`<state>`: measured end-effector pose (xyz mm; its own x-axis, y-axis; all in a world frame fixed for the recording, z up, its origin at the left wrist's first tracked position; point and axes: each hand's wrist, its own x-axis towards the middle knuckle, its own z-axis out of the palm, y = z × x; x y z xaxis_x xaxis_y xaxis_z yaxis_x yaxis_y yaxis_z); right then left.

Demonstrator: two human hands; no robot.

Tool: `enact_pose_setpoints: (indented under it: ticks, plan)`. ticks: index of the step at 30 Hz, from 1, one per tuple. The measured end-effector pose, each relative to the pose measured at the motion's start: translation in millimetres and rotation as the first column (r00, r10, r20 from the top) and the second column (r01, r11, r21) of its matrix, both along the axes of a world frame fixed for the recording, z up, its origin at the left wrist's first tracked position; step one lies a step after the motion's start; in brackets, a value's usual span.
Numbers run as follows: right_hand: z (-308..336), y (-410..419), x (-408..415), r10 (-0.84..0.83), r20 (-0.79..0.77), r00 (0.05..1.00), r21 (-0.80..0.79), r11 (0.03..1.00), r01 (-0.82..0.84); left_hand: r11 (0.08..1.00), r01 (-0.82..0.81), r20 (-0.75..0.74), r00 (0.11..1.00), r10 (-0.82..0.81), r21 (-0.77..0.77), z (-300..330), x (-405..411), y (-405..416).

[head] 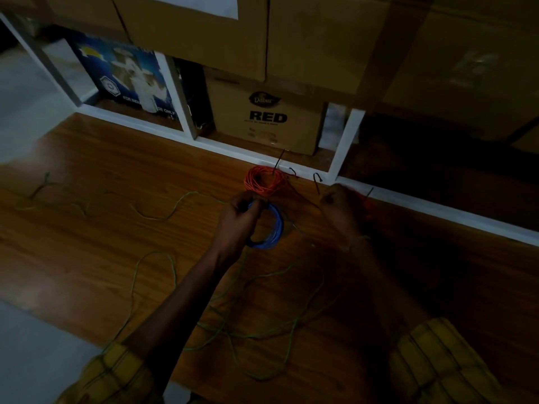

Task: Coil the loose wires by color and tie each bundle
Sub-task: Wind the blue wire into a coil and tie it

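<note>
A coiled blue wire lies on the wooden table. My left hand grips its upper edge. A thin black tie runs taut from the blue coil to my right hand, whose curled fingers hold its far end. Behind my hands sits a coiled orange wire with a black tie sticking up from it. More orange wire shows behind my right hand. A long green wire sprawls loose over the table, left and front.
Loose black ties lie by the white shelf frame along the table's back edge. Cardboard boxes and a blue printed box fill the shelves behind. The scene is dim.
</note>
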<state>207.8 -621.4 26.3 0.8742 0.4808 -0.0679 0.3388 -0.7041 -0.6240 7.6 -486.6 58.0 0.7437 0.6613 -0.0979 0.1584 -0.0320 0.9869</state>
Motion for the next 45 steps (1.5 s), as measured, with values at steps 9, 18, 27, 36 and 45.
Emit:
enact_pose_setpoints:
  ticks: [9,18,27,36,45]
  plan:
    - [124,-59,-63,0.404,-0.025,0.914,0.213,0.896,-0.390,0.974,0.016,-0.004,1.000,-0.017,-0.225,22,-6,-9]
    - [124,-55,-87,0.634,0.392,0.667,0.063,0.704,-0.707,0.949,-0.034,-0.042,0.999,0.022,-0.313,49,-12,-23]
    - [94,-41,-138,0.460,0.626,0.629,-0.002,0.808,-0.589,0.941,-0.086,-0.009,0.996,0.088,-0.327,55,-17,-36]
    - [72,-46,-146,0.259,0.738,0.623,0.096,0.874,-0.477,0.907,-0.062,-0.087,0.996,0.029,-0.416,56,-17,-35]
    - [101,-51,-131,0.222,0.455,0.862,0.395,0.817,-0.419,0.988,0.016,0.037,0.999,-0.011,-0.156,59,-17,-41]
